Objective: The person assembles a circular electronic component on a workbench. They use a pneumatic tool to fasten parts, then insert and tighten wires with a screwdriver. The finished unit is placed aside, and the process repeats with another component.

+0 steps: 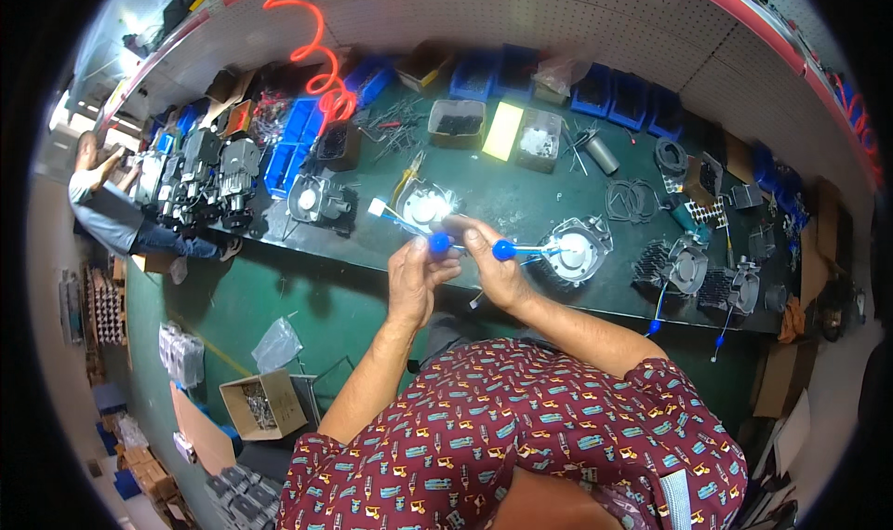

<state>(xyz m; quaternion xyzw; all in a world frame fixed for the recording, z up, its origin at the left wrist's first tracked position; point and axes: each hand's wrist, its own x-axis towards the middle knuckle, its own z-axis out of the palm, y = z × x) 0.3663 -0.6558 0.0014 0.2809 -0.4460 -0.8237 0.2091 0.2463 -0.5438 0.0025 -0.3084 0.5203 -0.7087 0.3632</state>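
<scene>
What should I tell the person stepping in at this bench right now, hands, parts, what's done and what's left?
Left hand: pinches a blue connector on a wire.
Right hand: pinches a second blue connector; its wire runs to the round grey motor housing on the dark bench.
Both connectors are held apart above the bench edge, not joined.
Another round housing lies just behind the hands.
More finned units with blue-tipped leads lie to the right.
Left: these two ends remain unjoined.

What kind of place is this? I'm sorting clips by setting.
Likely a small factory assembly bench: blue parts bins along a pegboard wall, finned metal motor housings on the dark workbench, and a left hand and right hand holding blue-capped wires.
</scene>
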